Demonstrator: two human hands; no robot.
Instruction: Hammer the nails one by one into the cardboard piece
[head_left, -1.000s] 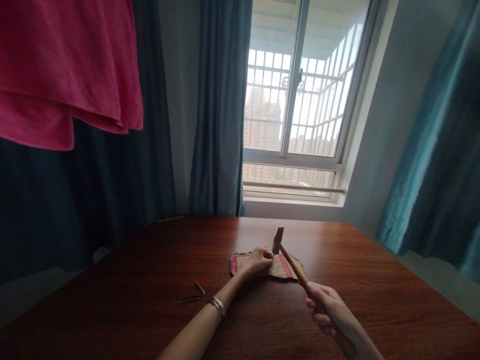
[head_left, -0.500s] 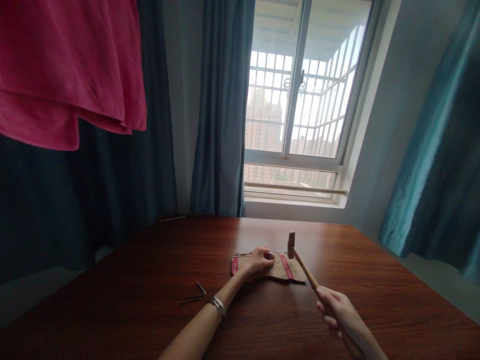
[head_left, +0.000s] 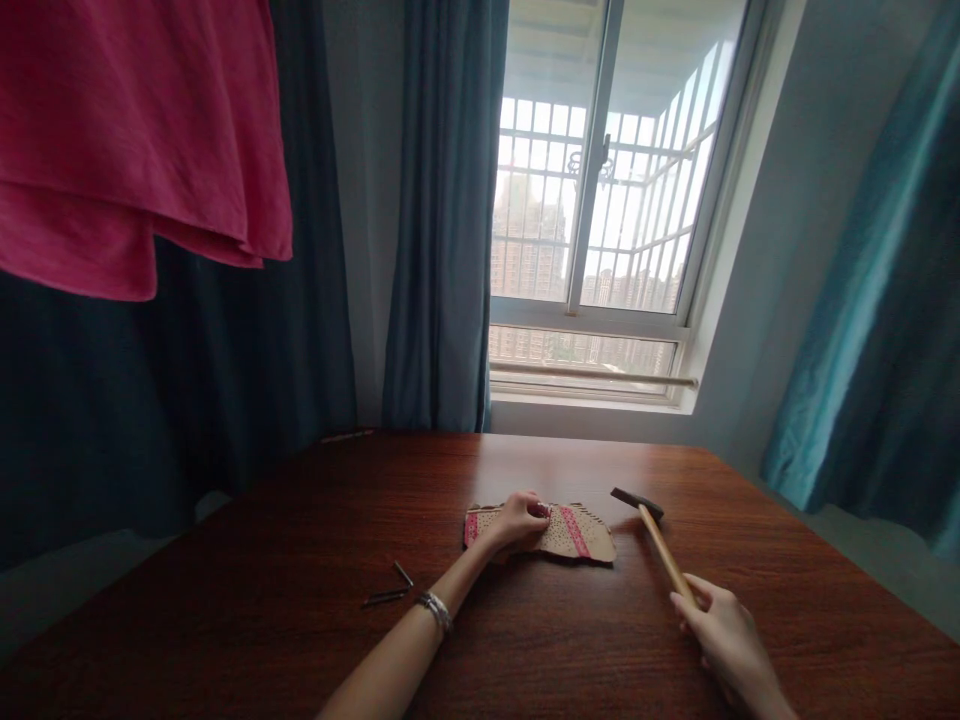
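Note:
A flat piece of brown cardboard (head_left: 581,538) with pink strips and rows of small holes lies on the wooden table (head_left: 300,560). My left hand (head_left: 516,520) rests on its left part, fingers pinched together on something too small to make out. A hammer (head_left: 654,537) with a wooden handle and a dark metal head lies low to the right of the cardboard, its head near the tabletop. My right hand (head_left: 724,640) is wrapped round the handle's near end.
Two or three dark nails (head_left: 390,588) lie on the table left of my left forearm. A pink cloth (head_left: 135,140) hangs at the upper left. Blue curtains (head_left: 442,220) flank a barred window (head_left: 600,200) beyond the table's far edge.
The hammer, raised with its head over the cardboard, has swung right and down, so its head now sits beside the cardboard. My left hand has stayed pinched in place.

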